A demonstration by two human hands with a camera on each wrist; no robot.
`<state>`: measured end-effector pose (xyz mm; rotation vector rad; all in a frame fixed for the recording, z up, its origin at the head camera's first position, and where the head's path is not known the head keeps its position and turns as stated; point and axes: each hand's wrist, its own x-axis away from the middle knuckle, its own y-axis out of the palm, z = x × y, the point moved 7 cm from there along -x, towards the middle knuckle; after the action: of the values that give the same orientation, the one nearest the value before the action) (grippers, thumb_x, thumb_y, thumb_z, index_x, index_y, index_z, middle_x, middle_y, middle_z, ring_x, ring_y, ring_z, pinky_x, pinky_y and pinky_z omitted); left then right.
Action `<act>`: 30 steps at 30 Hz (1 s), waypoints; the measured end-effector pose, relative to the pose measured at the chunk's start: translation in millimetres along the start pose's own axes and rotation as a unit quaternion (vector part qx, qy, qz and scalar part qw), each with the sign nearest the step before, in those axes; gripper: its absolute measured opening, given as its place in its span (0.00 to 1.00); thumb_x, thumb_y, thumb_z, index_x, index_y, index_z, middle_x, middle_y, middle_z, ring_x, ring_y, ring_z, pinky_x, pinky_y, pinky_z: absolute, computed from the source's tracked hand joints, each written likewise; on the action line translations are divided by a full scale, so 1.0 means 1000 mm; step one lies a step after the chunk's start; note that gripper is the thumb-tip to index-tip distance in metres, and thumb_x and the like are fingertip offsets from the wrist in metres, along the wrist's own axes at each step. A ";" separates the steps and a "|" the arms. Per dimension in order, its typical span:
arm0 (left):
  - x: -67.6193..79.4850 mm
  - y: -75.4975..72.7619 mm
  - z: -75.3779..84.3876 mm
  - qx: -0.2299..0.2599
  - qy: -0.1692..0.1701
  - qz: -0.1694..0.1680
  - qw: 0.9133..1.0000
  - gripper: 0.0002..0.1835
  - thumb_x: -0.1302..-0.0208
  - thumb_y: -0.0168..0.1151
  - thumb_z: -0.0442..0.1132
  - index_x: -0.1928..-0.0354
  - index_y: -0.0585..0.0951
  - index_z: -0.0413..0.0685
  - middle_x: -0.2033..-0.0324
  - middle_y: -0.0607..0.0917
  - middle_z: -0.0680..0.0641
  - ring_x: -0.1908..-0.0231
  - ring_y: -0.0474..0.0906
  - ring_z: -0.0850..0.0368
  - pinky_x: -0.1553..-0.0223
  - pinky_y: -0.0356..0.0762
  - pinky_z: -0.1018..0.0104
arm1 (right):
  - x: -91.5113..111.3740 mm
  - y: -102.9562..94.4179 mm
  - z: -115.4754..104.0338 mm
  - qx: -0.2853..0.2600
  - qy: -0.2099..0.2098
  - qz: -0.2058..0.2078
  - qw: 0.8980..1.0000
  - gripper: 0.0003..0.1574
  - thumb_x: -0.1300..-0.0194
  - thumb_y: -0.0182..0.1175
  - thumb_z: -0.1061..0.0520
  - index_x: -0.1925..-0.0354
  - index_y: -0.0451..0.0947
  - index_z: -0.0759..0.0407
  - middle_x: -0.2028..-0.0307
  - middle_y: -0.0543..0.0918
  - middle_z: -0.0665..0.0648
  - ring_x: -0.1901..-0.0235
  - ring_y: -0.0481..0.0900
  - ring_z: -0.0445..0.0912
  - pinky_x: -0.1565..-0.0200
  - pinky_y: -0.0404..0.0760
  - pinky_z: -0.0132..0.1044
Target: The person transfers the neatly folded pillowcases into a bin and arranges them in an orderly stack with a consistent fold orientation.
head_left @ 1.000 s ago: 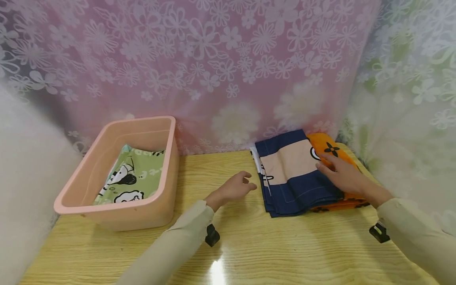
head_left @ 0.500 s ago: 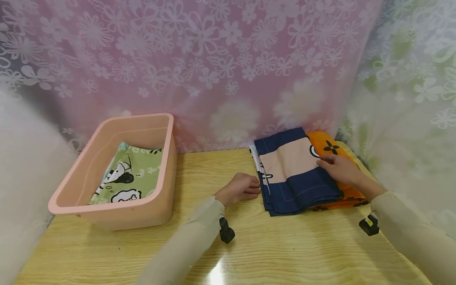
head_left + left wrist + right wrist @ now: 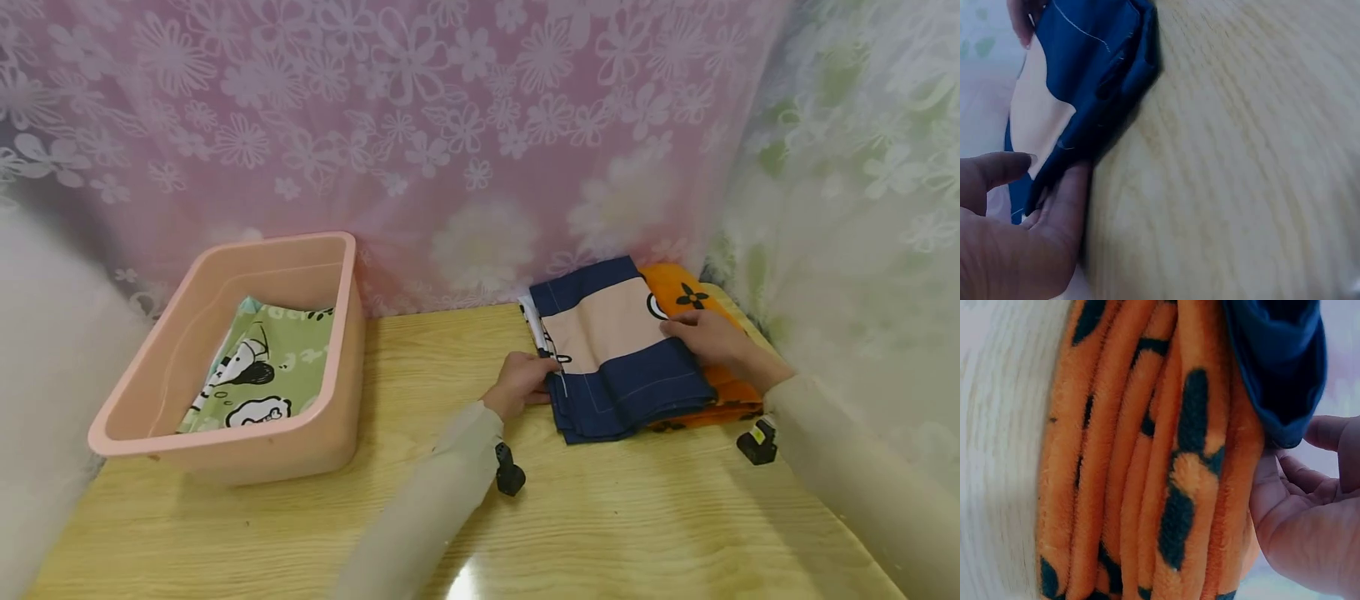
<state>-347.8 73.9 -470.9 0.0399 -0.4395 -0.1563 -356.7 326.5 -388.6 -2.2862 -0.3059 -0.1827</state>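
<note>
The left hand [image 3: 520,381] pinches the left edge of a folded navy-and-peach cloth [image 3: 611,329], thumb on top; the fingers under the edge are mostly covered in the head view, though the left wrist view shows some of them reaching beneath. The right hand [image 3: 712,340] holds the opposite edge, its thumb at the upper face and its other fingers tucked below; their tips are hidden between this cloth and an orange cloth [image 3: 671,283].

The navy-and-peach cloth lies at the right of the bench [image 3: 600,517], partly over the orange cloth, so most of the orange cloth's top cannot be seen. Its stacked folds fill the right wrist view, cut off at top and bottom. A white strip [image 3: 529,312] shows at the cloth's left side; whether it belongs to the same piece is unclear.

Well to the left stands 1 pink bin [image 3: 247,457] with a green cloth [image 3: 292,358] inside; the near rim hides that cloth's lower part. The 2 sleeves run out of frame, and the bench's near edge is cut off.
</note>
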 end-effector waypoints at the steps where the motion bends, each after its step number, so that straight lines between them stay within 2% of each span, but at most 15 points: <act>1: -0.003 0.001 0.000 -0.006 0.003 0.014 1.000 0.08 0.49 0.62 0.37 0.70 0.82 0.40 0.75 0.83 0.42 0.80 0.78 0.56 0.75 0.78 0.60 | -0.002 -0.001 0.002 -0.009 0.004 -0.004 1.000 0.42 0.35 0.42 0.39 0.39 0.56 0.72 0.49 0.69 0.71 0.56 0.73 0.55 0.54 0.72 0.48; 4: -0.011 0.003 0.004 -0.042 0.019 0.056 0.997 0.10 0.53 0.67 0.41 0.74 0.81 0.41 0.79 0.82 0.45 0.82 0.78 0.56 0.79 0.77 0.62 | -0.006 -0.002 0.005 -0.027 0.015 -0.012 0.999 0.43 0.36 0.44 0.37 0.39 0.56 0.71 0.51 0.70 0.70 0.60 0.76 0.53 0.59 0.76 0.45; 7: -0.018 0.002 0.007 -0.097 0.028 0.088 0.991 0.14 0.58 0.71 0.43 0.76 0.79 0.41 0.81 0.78 0.49 0.82 0.77 0.57 0.80 0.76 0.65 | -0.009 -0.002 0.004 0.001 0.016 -0.010 1.000 0.47 0.38 0.45 0.35 0.39 0.55 0.72 0.47 0.67 0.72 0.54 0.72 0.59 0.55 0.73 0.48; 10: -0.022 0.000 0.011 -0.120 0.035 0.102 0.987 0.14 0.59 0.72 0.42 0.75 0.77 0.42 0.79 0.78 0.49 0.80 0.77 0.58 0.78 0.76 0.66 | -0.011 0.000 0.000 0.005 0.017 -0.016 1.000 0.50 0.39 0.47 0.35 0.37 0.51 0.74 0.44 0.62 0.74 0.50 0.68 0.63 0.53 0.70 0.51; 15: -0.022 -0.003 0.015 -0.125 0.040 0.098 0.986 0.14 0.57 0.70 0.40 0.71 0.77 0.41 0.77 0.78 0.49 0.78 0.77 0.58 0.76 0.76 0.67 | -0.015 0.001 -0.003 -0.025 0.028 -0.036 0.999 0.53 0.39 0.49 0.37 0.36 0.43 0.75 0.41 0.55 0.76 0.49 0.66 0.64 0.54 0.71 0.51; 23: -0.020 -0.004 0.013 -0.127 0.055 0.100 0.985 0.12 0.56 0.69 0.39 0.72 0.77 0.41 0.77 0.77 0.49 0.78 0.76 0.58 0.75 0.75 0.67 | -0.019 0.002 0.002 0.019 0.022 -0.021 0.999 0.56 0.42 0.50 0.34 0.37 0.46 0.75 0.41 0.54 0.76 0.43 0.55 0.66 0.47 0.60 0.57; 27: -0.018 -0.001 0.013 -0.131 0.069 0.101 0.984 0.11 0.56 0.68 0.39 0.74 0.77 0.41 0.78 0.76 0.50 0.77 0.73 0.59 0.76 0.73 0.69 | -0.016 0.003 0.005 0.020 0.031 -0.029 0.999 0.55 0.41 0.50 0.35 0.37 0.45 0.76 0.41 0.53 0.77 0.45 0.57 0.67 0.50 0.65 0.55; 30: -0.016 0.002 0.011 -0.119 0.067 0.095 0.986 0.09 0.55 0.68 0.37 0.76 0.77 0.41 0.79 0.76 0.50 0.79 0.73 0.60 0.78 0.73 0.69 | -0.015 0.003 0.007 0.023 0.038 -0.034 0.998 0.56 0.42 0.50 0.34 0.37 0.44 0.76 0.41 0.53 0.77 0.46 0.60 0.67 0.53 0.70 0.52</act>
<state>-366.9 78.1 -467.2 -0.2255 -0.2851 -0.0171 -370.2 327.9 -398.9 -2.2195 -0.3458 -0.2950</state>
